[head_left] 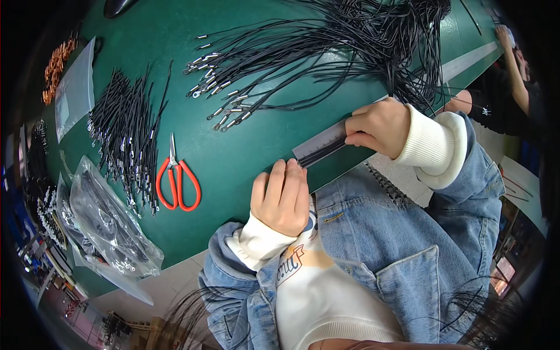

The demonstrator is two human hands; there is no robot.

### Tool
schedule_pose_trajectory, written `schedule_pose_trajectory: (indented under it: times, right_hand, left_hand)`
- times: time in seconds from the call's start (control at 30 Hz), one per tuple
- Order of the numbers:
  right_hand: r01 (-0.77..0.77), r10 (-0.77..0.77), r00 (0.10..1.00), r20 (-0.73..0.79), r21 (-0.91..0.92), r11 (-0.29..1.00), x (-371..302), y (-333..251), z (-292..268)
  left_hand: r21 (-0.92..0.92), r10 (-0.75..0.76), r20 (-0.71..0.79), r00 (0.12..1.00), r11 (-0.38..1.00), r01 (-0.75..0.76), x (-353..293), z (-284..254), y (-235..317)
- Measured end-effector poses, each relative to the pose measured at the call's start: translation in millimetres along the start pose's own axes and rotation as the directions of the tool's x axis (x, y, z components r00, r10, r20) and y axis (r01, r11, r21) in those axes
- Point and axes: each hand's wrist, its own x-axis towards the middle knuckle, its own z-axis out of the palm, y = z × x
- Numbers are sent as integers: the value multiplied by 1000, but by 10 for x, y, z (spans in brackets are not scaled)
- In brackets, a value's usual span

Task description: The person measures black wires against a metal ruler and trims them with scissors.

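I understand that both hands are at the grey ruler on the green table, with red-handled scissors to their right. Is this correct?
Only the side is wrong: the head view shows the red-handled scissors left of the left hand and right hand, which are at the grey ruler on the green table.

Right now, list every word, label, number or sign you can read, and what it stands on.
Ruler between left hand and right hand: printed numbers, not copied out.
White shirt: slanted lettering beside the denim jacket, not copied out.
Black clothing at right: small white mark, too small to read.
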Motion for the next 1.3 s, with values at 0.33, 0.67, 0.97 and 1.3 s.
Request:
schedule_pose_trajectory:
  times: [0.33,0.67,0.97,1.3]
  right_hand:
    - [-46,51,998,32,-142,989,-139,128,-103]
    - [-105,126,990,70,-249,963,-168,98,-163]
    - [-168,201,971,127,-231,958,-133,148,-195]
    - [-184,201,974,101,-155,970,-106,178,-160]
  left_hand:
    - [19,-22,-11,1000,1000,22,9,20,20]
    - [9,-30,9,1000,1000,30,9,13,19]
    - [-8,-32,10,999,999,32,9,15,12]
    - [-7,-29,16,999,1000,29,7,15,1]
